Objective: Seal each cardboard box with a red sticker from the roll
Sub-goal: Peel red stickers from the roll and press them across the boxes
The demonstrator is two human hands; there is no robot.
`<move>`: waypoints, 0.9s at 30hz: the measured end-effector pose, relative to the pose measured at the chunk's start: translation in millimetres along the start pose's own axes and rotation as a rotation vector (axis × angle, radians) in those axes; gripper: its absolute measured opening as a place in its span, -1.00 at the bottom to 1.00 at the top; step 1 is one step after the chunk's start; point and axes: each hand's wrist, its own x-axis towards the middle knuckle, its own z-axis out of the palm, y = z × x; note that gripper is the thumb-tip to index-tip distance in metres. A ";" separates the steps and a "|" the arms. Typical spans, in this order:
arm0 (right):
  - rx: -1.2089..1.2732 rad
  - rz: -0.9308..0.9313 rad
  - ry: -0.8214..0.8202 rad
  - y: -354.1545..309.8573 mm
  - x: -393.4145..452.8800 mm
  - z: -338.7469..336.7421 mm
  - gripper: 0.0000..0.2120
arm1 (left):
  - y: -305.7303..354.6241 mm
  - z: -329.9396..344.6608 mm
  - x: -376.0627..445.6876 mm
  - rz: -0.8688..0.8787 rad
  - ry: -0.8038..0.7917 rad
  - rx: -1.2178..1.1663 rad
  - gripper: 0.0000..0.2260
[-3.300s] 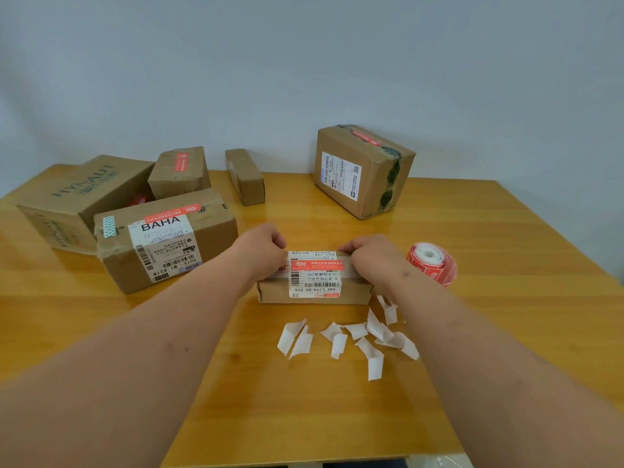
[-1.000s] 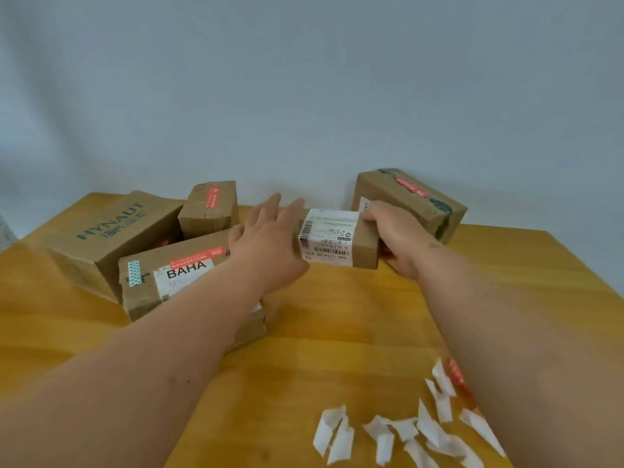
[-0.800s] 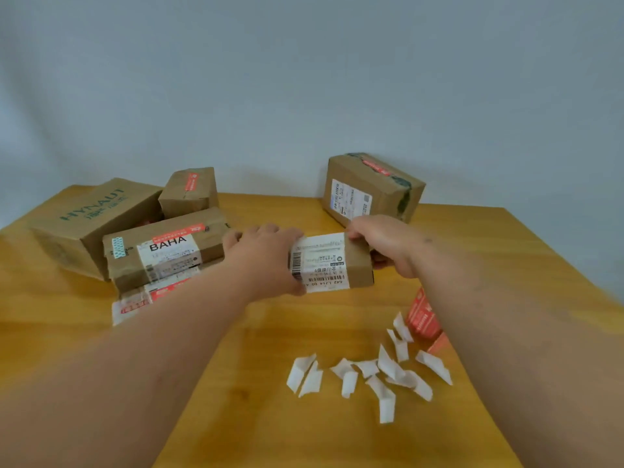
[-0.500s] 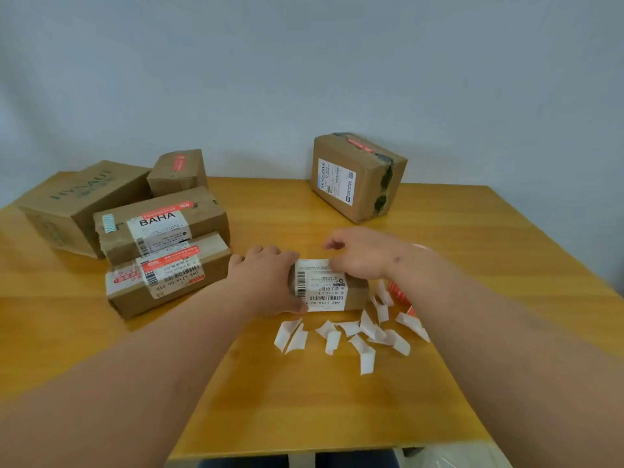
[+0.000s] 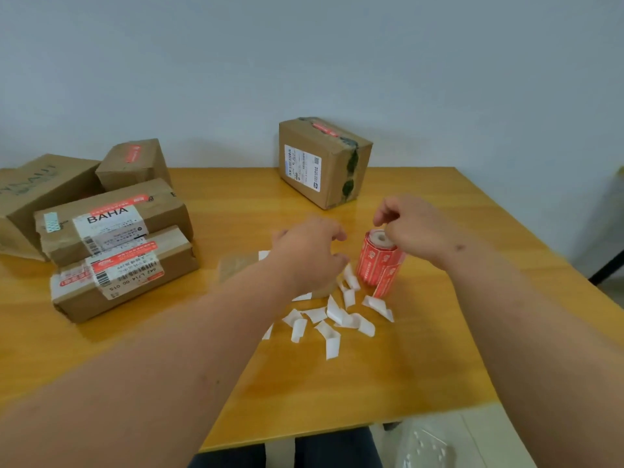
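Head view: red sticker roll point(image 5: 380, 258) stands upright at centre of the table point(image 5: 439, 349), loose tail hanging at its 5 o'clock. Right hand point(image 5: 413, 228) over the roll's top, fingers curled, thumb at the core; a firm hold cannot be told. Left hand point(image 5: 310, 255) blurred, fingers curled, above a small box point(image 5: 236, 266) at the roll's 9 o'clock. Backing scraps point(image 5: 332, 320) at 6 o'clock. Stickered boxes point(image 5: 114, 244) stacked further off at 9. Step, as judged: fetching the next sticker. Next move calls for steadying the roll and peeling from the tail.
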 end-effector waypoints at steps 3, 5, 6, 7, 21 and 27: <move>0.024 -0.069 -0.069 15.2 -13.8 -12.7 -0.83 | 13.6 11.2 5.1 0.021 -0.019 0.004 -0.77; -0.021 -0.078 -0.094 26.7 -17.9 -15.1 -0.82 | 21.9 16.1 7.4 0.033 -0.035 0.007 -0.83; -0.067 -0.084 -0.092 32.9 -19.1 -13.6 -0.79 | 26.2 18.0 8.9 0.045 -0.039 0.013 -0.83; -0.121 -0.086 -0.087 38.7 -19.9 -10.9 -0.78 | 30.8 19.6 10.4 0.061 -0.044 0.024 -0.82; -0.338 -0.198 -0.074 56.9 -13.7 0.9 -0.90 | 50.3 34.0 24.3 0.093 -0.106 0.127 -0.83; -0.372 -0.245 -0.082 51.6 -9.7 0.5 -0.86 | 49.6 25.1 25.6 0.124 -0.153 0.128 -0.80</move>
